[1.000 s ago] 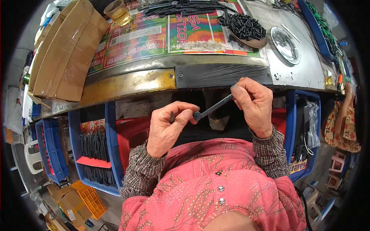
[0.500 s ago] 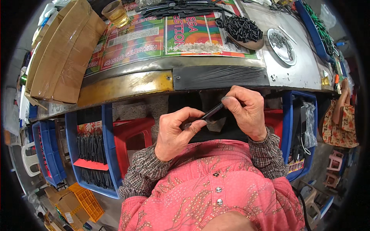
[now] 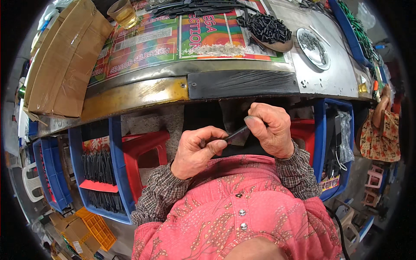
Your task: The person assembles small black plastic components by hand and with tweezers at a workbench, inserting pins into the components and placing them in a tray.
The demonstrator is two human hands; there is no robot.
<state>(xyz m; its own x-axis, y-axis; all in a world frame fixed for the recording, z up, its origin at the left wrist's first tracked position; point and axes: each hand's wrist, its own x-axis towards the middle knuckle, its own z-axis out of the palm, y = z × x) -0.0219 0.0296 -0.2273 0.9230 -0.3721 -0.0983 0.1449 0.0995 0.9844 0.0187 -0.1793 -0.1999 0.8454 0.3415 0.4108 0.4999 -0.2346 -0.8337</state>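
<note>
Between my two hands, just below the table edge, runs a slim black strip (image 3: 237, 132), slanting up to the right. Thumb and fingers of my left hand (image 3: 196, 151) pinch its lower end. My right hand (image 3: 273, 130) is curled closed around its upper end, and the fingers cover that tip. On the table beyond lies a heap of long flat black pieces (image 3: 203, 8). To its right, a pile of short black tubes (image 3: 266, 29) fills a brown dish (image 3: 282, 46). A white plate (image 3: 324, 66) beside it holds small dark bits.
A cardboard box (image 3: 65, 60) and a glass of yellowish liquid (image 3: 125, 17) stand at the table's left. Blue crates with black pieces (image 3: 102, 171) are below left, beside a red stool (image 3: 147, 149). Another blue crate (image 3: 320, 143) stands right. Another person's arm (image 3: 381, 106) shows far right.
My right hand has dropped slightly, and the black strip with it. The view has shifted a little, so the table and crates appear further left.
</note>
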